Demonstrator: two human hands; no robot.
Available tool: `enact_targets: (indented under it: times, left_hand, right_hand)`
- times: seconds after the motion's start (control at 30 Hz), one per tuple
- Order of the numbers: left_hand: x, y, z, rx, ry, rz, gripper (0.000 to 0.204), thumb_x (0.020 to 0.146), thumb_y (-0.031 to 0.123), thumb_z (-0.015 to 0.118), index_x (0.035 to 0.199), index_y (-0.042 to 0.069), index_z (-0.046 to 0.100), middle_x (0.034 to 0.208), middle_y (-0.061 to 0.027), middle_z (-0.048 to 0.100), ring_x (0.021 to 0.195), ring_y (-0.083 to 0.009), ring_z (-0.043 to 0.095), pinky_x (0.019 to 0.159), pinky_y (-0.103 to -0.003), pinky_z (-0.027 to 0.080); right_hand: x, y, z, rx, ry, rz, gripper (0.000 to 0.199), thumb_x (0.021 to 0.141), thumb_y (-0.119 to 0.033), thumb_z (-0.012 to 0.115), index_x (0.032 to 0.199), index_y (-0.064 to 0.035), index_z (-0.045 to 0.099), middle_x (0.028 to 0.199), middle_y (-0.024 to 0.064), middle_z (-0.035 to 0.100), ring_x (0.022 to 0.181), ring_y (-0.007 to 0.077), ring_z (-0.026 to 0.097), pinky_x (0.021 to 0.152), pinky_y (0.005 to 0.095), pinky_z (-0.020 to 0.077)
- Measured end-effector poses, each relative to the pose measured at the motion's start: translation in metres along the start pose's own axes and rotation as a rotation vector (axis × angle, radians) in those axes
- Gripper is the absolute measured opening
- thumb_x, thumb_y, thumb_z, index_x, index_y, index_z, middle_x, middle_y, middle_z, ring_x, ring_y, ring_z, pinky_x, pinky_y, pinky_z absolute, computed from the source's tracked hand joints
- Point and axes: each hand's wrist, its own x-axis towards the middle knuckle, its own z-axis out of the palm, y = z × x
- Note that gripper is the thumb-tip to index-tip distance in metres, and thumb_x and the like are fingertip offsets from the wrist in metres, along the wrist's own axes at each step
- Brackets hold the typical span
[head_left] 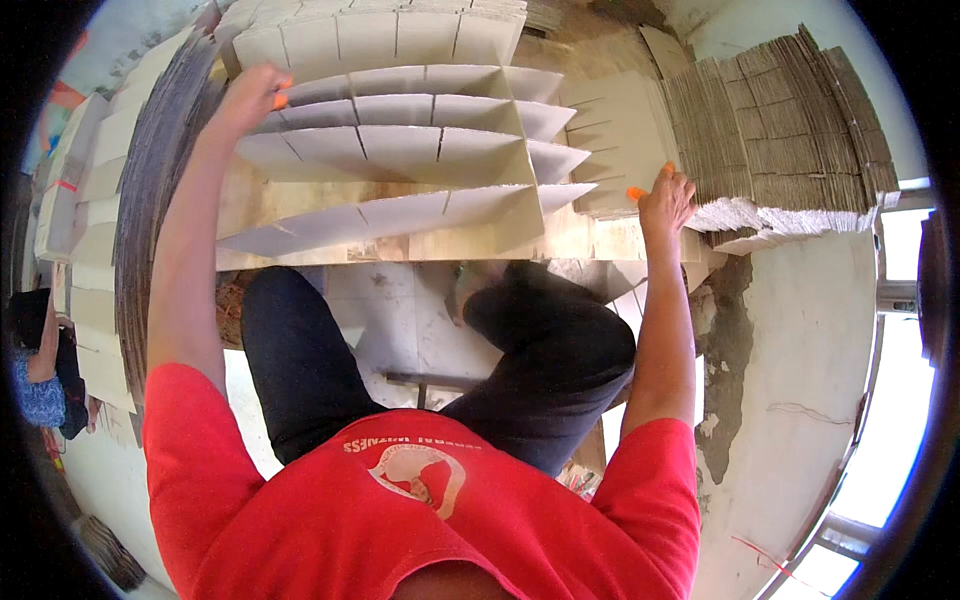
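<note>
Several long slotted cardboard strips (400,155) stand on edge on a wooden table (290,200), roughly parallel. Near their right ends a cardboard cross strip (525,165) runs through them. My left hand (250,98), with orange finger covers, is closed at the left end of the farthest standing strip (390,82), its fingertips pinching there. Over on the right, my right hand (667,205) rests at the near edge of flat, slotted cardboard pieces (625,130). Its thumb and forefinger, also in orange covers, are spread apart; nothing shows gripped between them.
A tall stack of cardboard pieces (790,120) stands at the right, another stack (165,170) at the left. More slotted cardboard (380,35) lies along the back. My knees are below the table's near edge. Another person (45,370) is at the far left.
</note>
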Motion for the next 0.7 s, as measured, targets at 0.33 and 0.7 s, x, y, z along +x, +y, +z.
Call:
enact_targets:
  times: [0.33,0.7]
  left_hand:
    - [-0.076,0.027,-0.022,-0.424,0.464,0.063,0.042,0.080,0.017,0.068,0.117,0.001,0.058,0.108,-0.0092,0.064,0.100,-0.0225,0.060,0.087,-0.037,0.048]
    - [-0.130,0.156,0.011,-0.390,0.185,0.229,0.027,0.075,0.009,0.069,0.101,0.006,0.063,0.091,-0.0161,0.065,0.083,-0.0345,0.062,0.071,-0.041,0.049]
  right_hand:
    - [0.023,0.024,-0.005,0.237,0.026,0.135,0.049,0.072,-0.043,0.074,0.101,-0.0048,0.061,0.096,0.0224,0.064,0.093,0.0401,0.060,0.076,0.0496,0.0460]
    - [0.029,0.011,-0.074,0.591,0.535,-0.029,0.026,0.085,-0.023,0.066,0.096,-0.0001,0.066,0.083,0.0209,0.064,0.063,0.0265,0.064,0.054,0.0396,0.0502]
